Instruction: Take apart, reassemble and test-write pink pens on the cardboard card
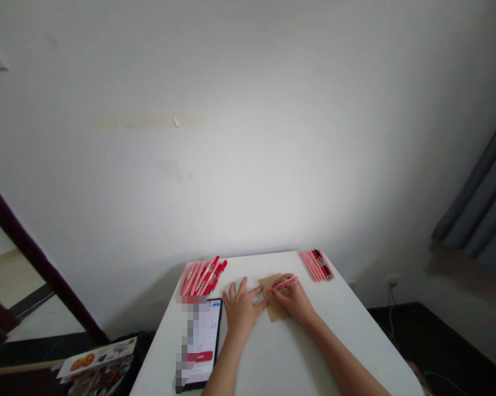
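Note:
My right hand (294, 300) is closed round a pink pen (282, 284), its tip pointing left onto a small brown card (272, 297) that lies on the white table (355, 330). My left hand (240, 308) lies flat with fingers spread, its thumb touching the card's left edge. The card is partly covered by my right hand.
A pile of pink and red pens (202, 276) lies at the table's far left. A smaller row of pens (317, 264) lies at the far right. A tablet (200, 344) with a lit screen sits left of my left forearm. A printed box (94, 363) is on the floor at left.

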### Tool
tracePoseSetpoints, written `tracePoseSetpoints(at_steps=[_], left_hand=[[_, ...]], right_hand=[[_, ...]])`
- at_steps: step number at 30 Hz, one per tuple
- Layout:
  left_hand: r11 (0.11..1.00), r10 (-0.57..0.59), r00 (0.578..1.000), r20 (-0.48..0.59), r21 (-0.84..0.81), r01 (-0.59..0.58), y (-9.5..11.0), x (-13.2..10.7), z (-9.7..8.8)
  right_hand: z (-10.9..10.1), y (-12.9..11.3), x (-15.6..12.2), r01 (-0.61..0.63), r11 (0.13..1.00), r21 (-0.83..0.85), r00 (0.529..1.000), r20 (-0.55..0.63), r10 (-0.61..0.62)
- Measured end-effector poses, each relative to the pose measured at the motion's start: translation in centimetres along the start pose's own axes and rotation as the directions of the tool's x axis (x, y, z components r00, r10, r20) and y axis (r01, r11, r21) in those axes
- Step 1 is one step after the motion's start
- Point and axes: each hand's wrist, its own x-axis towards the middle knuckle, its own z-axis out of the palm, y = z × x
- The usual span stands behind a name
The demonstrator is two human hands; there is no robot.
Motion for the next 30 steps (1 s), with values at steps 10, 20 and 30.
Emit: tracePoseSetpoints(at_steps=[10,20,30], left_hand=[[1.0,-0.004,1.0,0.002,0.009,0.004,0.0,-0.03,-0.02],[1.0,0.006,1.0,-0.014,0.013,-0.006,-0.15,0.04,0.21],[1.0,-0.001,1.0,-0.013,0.008,0.001,-0.11,0.02,0.23]], right_hand=[[-0.04,-0.47,0.06,-0.022,1.0,-0.02,1.0,-0.017,0.022],[-0.06,0.04,0.1,-0.025,0.999,-0.041,0.999,-0.038,0.023],[0.0,0.46,0.13,-0.038,0.998,-0.042,0.998,-0.043,0.036]])
